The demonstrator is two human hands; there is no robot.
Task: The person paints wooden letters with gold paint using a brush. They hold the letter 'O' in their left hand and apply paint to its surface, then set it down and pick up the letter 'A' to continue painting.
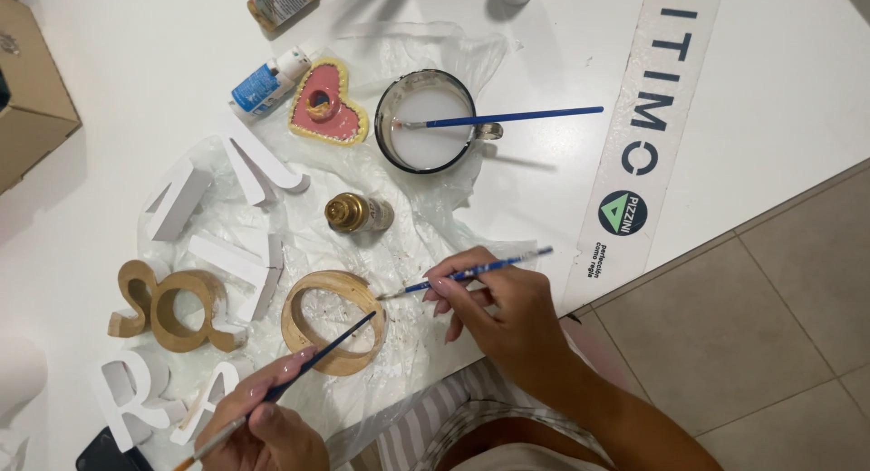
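Now gold O letter [333, 321] on plastic, w/ brushes touching it

a home craft corner is shown, probably a hobby table in a tiled room. a white table [743, 99] is seen, and part of it is covered with a thin plastic sheet [426, 226] as protection against paint. wooden letters [181, 308], some white and some painted gold, are laid at the left. small paint bottles [268, 83] are placed at the far side, beside a pink heart-shaped piece [326, 104]. a round cup of cloudy water [424, 122] with a blue brush [507, 118] across it is set in the middle. a cardboard box [27, 90] is seen far left, and beige floor tiles [761, 344] at the right.
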